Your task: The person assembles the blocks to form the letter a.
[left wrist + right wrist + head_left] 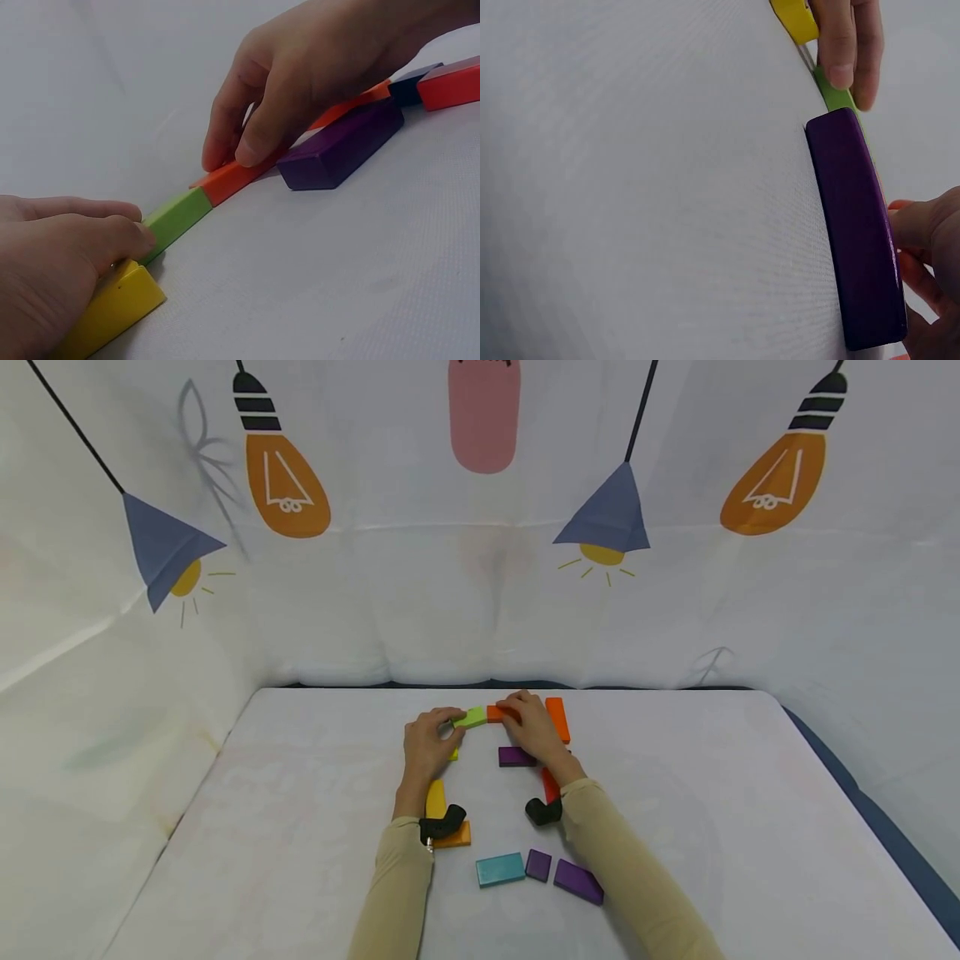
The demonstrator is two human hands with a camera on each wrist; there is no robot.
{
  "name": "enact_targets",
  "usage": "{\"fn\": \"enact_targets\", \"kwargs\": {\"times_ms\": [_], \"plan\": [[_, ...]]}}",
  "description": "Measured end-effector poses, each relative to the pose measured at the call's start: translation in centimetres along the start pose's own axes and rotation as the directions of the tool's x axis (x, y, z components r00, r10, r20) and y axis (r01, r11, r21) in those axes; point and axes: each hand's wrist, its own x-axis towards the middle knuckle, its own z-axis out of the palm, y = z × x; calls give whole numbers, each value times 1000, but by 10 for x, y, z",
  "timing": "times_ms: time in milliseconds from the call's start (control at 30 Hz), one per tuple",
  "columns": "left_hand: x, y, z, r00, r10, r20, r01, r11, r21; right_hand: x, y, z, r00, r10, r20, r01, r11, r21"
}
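At the far side of the table, my left hand [431, 745] pinches the left end of a light green block [472, 717] between thumb and fingers. An orange block [494, 714] lies end to end with it, and my right hand [534, 729] pinches that one from above. In the left wrist view, a yellow block [124, 304] sits under the left hand, beside the green block's near end. A purple block [516, 757] lies just below the right hand; in the right wrist view it hides part of the row behind it.
Along the right side are another orange block [557, 720], a dark blue block [409, 86] and a red block [551, 785]. Amber blocks [437, 799] lie by the left wrist. Nearer me are a teal block [500, 870] and two purple blocks [537, 865]. A printed white curtain [420, 602] hangs behind the table.
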Motion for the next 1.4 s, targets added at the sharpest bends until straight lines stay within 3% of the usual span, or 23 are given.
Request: {"fn": "enact_targets", "kwargs": {"times_ms": [400, 600, 767, 900, 1100, 1400], "plan": [[0, -2, 1, 1000, -22, 10, 22, 1000, -5, -2, -2, -1, 999, -26, -26, 27, 999, 17], [-1, -1, 0, 1000, -22, 9, 22, 1000, -20, -2, 1, -3, 999, -30, 11, 30, 999, 30], [-2, -2, -1, 1000, -24, 7, 24, 999, -35, -2, 8, -9, 999, -35, -5, 36, 983, 179], [-1, -4, 1, 1000, -17, -3, 17, 998, -54, -8, 15, -22, 995, -1, -99, 27, 965, 261], [0, -4, 1, 1000, -2, -19, 1, 998, -59, -21, 36, -45, 985, 100, -142, -47, 940, 337], [0, -4, -1, 999, 14, -34, -16, 999, -45, -43, 62, -58, 969, 248, 2, -232, 903, 362]]}}
